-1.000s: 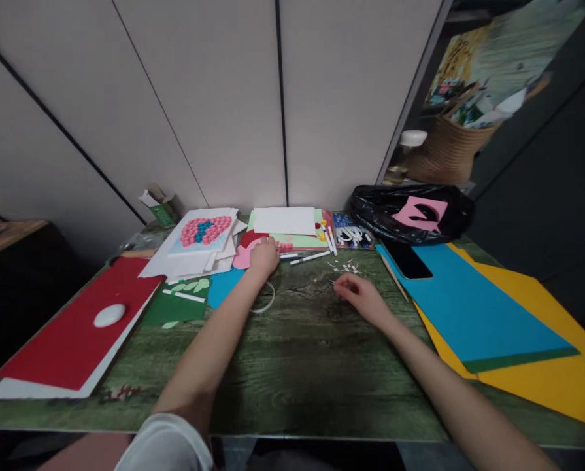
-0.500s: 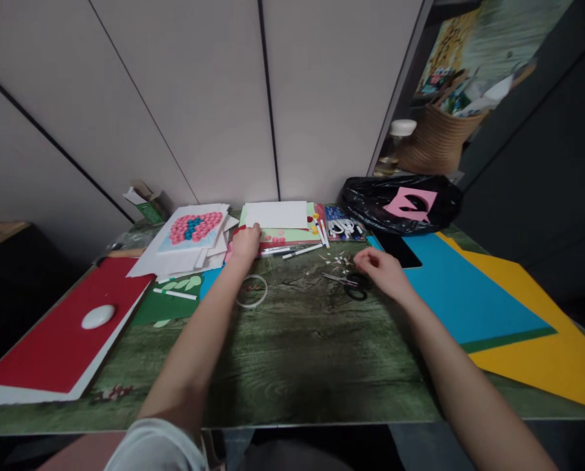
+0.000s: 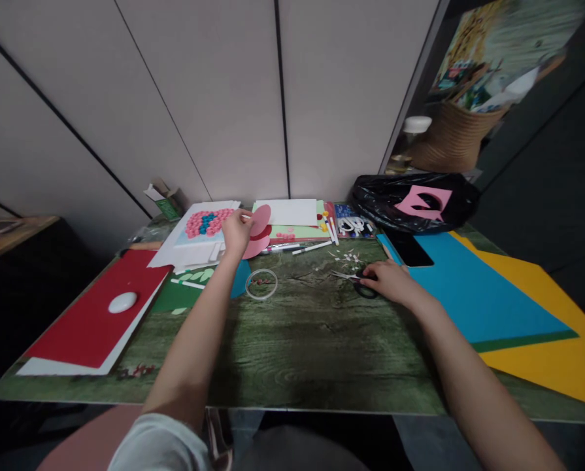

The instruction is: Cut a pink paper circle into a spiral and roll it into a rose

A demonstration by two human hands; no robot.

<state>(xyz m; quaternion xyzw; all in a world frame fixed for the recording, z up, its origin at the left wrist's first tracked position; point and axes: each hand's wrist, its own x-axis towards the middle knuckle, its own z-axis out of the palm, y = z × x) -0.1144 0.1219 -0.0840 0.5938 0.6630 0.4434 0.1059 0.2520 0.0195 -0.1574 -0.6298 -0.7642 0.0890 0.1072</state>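
Note:
Pinched in my left hand [image 3: 236, 234] is a pink paper circle [image 3: 261, 220], raised over another pink round piece [image 3: 257, 247] on the table. My right hand [image 3: 387, 278] has its fingers closed on the black handles of the scissors [image 3: 365, 289], whose blades lie on the table pointing left. Small paper scraps [image 3: 350, 256] lie just behind the blades. A roll of clear tape [image 3: 261, 284] rests between my hands.
Red sheet [image 3: 96, 314] with a white oval object [image 3: 122, 302] at left; heart picture [image 3: 206, 224] behind. Markers [image 3: 312, 248] lie centre back. At right are blue sheets [image 3: 483, 288], yellow sheets [image 3: 542, 360], a phone [image 3: 410, 250] and a black bag [image 3: 370, 203].
My left hand has lifted a pink circle off the pile. My right hand has moved from beside the scraps onto the scissors' handles. The view has shifted slightly left.

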